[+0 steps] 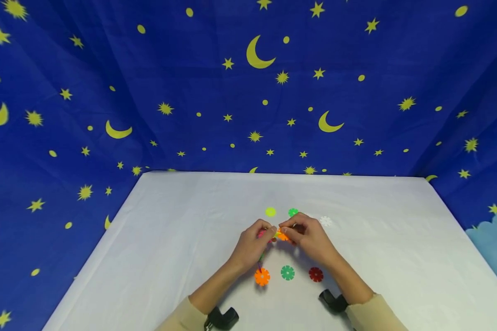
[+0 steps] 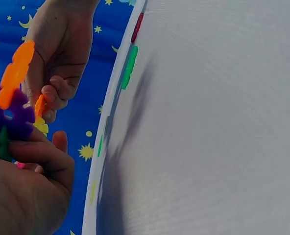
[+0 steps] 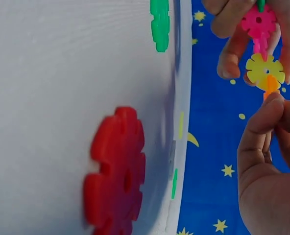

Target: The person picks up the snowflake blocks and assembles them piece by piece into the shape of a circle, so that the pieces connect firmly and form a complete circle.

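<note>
Orange disc (image 1: 283, 236) — narrow pinch, right grip (image 1: 312, 236)

You've got a blue backdrop (image 1: 199, 82) facing you, wrapping round to your left and right, loosely folded near the corners. Yellow print all over: moons (image 1: 253, 57), stars (image 1: 282, 77), dots (image 1: 189, 12). Star points vary, some spiky, some plain. Pale blue patch (image 1: 494, 248) at your far right, scalloped top edge. White cloth (image 1: 182, 230) spreads below you, faint creases, far edge straight along the backdrop. Your left wrist view has cloth right, backdrop left; your right wrist view, the reverse.
</note>
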The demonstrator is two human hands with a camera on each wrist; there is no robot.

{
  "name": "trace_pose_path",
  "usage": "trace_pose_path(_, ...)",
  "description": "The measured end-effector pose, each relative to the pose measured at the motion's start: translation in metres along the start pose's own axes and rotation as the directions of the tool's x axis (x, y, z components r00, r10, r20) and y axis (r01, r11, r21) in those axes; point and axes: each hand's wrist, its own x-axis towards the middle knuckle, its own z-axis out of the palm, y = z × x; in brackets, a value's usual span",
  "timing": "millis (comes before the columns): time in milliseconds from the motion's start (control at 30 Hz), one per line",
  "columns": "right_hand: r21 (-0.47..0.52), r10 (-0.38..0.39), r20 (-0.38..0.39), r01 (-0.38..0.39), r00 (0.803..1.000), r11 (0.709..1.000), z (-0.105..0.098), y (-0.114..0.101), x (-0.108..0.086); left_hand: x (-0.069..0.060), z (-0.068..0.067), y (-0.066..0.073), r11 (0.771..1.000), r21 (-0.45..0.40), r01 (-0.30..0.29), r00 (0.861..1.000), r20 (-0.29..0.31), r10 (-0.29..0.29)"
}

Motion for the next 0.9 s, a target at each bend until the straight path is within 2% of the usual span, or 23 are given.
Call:
trace_pose_path(133, -0.048, -0.022, -0.014, 0.022, 1.000, 0.999, 0.002, 0.001, 0.001, -0.002, 0.000, -0.001, 0.998, -0.060, -0.008, 0.999, 0.031, 0.010)
trace_pose_path(267, -0.091, -0.009, -0.021, 0.007, 1.000, 0.996, 0.002, 0.000, 0.001, -0.002, 0.000, -0.001, 0.994, -0.111, -0.005, 0.999, 0.050, 0.011)
trace_pose_path(500, -0.039, 0.075, -0.012, -0.076, 0.997, 0.996, -0.005, -0.001, 0.000, -0.002, -0.001, -0.001, 0.999, -0.031, -0.033, 0.999, 0.027, 0.033)
trace_pose_path(600, -0.044, 0.114, 0.006, -0.114, 0.993, 0.992, -0.010, 0.002, 0.001, -0.002, -0.001, -0.001, 0.999, -0.001, -0.039, 0.999, 0.009, 0.039)
trace_pose_path(700, -0.071, 0.130, 0.030, -0.127, 0.991, 0.989, -0.015, 0.005, 0.001, -0.002, -0.002, -0.001, 1.000, -0.005, -0.031, 0.999, 0.008, 0.031)
trace_pose_path(900, -0.133, 0.095, 0.156, -0.074, 0.983, 0.988, -0.025, 0.010, 0.002, 0.001, -0.001, -0.002, 0.999, -0.042, -0.012, 1.000, 0.007, 0.012)
